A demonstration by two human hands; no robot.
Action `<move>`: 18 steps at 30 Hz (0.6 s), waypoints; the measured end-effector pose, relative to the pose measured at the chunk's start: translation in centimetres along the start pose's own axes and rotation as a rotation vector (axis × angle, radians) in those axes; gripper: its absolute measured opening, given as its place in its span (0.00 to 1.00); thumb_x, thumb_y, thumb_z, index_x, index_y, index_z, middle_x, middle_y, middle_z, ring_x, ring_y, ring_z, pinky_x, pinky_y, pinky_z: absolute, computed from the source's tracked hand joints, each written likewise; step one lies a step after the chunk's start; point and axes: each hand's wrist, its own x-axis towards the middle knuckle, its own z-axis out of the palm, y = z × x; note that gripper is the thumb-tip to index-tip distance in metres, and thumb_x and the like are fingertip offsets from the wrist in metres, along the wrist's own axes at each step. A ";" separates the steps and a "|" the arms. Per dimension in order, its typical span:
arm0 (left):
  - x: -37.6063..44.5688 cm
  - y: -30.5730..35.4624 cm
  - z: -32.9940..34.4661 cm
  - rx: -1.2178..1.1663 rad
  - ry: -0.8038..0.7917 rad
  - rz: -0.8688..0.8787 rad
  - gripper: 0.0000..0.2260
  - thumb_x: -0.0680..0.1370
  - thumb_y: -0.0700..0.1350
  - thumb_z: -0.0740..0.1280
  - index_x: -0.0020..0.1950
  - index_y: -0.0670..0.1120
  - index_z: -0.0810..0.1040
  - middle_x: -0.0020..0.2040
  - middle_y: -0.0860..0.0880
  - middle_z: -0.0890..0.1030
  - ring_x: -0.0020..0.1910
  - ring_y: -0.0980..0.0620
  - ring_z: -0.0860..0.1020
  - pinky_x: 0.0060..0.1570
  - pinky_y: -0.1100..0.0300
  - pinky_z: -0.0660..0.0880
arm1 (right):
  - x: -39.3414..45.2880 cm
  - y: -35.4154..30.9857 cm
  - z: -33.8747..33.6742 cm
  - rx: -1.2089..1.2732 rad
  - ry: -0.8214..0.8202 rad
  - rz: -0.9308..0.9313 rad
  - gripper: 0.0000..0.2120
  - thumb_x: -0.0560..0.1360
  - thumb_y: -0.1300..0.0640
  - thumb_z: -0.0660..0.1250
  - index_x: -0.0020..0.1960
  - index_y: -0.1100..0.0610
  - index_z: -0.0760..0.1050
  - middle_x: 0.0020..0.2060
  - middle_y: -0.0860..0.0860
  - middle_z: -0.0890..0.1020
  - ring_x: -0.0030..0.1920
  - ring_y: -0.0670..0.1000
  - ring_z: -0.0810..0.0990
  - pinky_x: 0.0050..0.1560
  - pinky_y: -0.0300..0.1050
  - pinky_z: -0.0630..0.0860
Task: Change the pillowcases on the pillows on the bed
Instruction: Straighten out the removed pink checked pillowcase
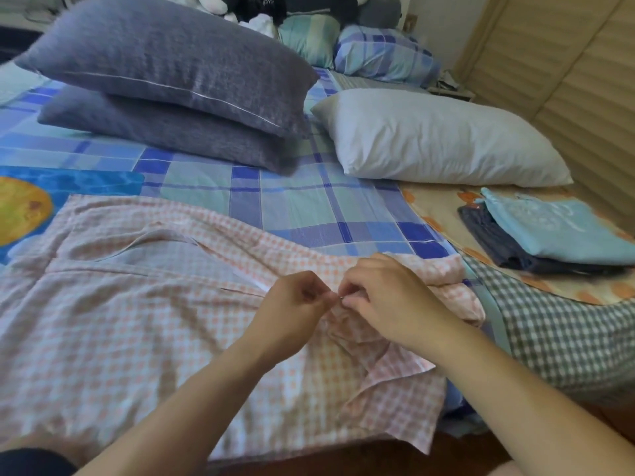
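Observation:
A pink checked pillowcase [137, 321] lies flat on the near part of the bed, its opening slit gaping at the upper left. My left hand [295, 304] and my right hand [381, 297] meet at its right end, both pinching the fabric at a small metal zipper pull between the fingertips. A bare white pillow [436, 139] lies at the right. Two pillows in grey cases [171, 73] are stacked at the back left. Folded pillowcases, a light blue one [556, 225] over a dark blue one [494, 245], sit at the right.
The bed carries a blue plaid sheet [292, 201]. A grey checked cloth [556, 331] drapes its right corner. Rolled bedding and clothes [378, 53] pile at the far end. A beige wardrobe wall [567, 63] runs along the right.

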 end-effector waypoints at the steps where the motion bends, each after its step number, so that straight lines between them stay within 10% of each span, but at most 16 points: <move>1: 0.0 0.1 -0.1 -0.032 0.002 -0.035 0.06 0.78 0.45 0.72 0.40 0.47 0.82 0.38 0.49 0.85 0.39 0.52 0.82 0.45 0.53 0.77 | 0.0 -0.1 0.0 -0.019 0.034 -0.023 0.01 0.75 0.53 0.72 0.46 0.50 0.81 0.44 0.43 0.78 0.51 0.47 0.71 0.53 0.47 0.72; 18: 0.2 0.4 -0.6 -0.083 0.100 -0.105 0.06 0.77 0.43 0.71 0.39 0.46 0.82 0.35 0.50 0.84 0.34 0.54 0.79 0.38 0.58 0.74 | -1.7 -0.2 -0.9 -0.214 -0.031 -0.264 0.02 0.75 0.55 0.71 0.43 0.50 0.80 0.46 0.44 0.74 0.51 0.49 0.69 0.50 0.41 0.69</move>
